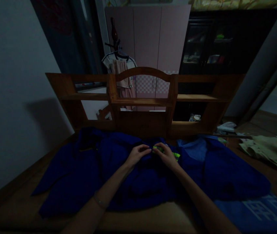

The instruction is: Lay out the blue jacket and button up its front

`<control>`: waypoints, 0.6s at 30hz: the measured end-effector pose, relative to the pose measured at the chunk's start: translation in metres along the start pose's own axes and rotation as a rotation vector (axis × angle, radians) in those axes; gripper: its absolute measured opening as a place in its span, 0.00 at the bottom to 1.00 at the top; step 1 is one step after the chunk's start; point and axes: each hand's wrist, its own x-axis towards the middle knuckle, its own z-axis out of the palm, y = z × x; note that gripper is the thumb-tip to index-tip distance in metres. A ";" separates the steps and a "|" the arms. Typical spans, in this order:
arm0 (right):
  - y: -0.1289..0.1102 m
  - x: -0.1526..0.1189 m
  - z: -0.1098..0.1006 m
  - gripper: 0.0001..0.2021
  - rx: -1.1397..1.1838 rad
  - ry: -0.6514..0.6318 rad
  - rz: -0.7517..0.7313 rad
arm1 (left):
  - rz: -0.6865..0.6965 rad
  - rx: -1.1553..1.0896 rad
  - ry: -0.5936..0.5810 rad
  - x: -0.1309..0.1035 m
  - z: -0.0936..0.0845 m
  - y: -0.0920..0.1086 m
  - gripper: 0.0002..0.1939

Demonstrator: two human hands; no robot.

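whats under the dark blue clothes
Under the dark blue clothes, a brown surface shows along the near edge, and lighter blue cloth with white lettering sticks out at the near right. Anything beneath the middle is covered.

left forearm (114,182): bare, slanting from near left to far right
left wrist (129,163): almost in line with the forearm
left hand (138,153): fingers curled, index arched over the thumb, tips pointing right; too dim to tell if touching
right forearm (197,191): bare, slanting from near right to far left
right wrist (176,167): almost straight
right hand (164,152): back upward, fingers bent, thumb and index pinching
both hands: side by side, slightly apart
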 end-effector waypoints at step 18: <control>-0.015 -0.003 -0.011 0.10 -0.100 0.022 -0.116 | 0.224 0.144 -0.021 -0.006 0.005 0.006 0.20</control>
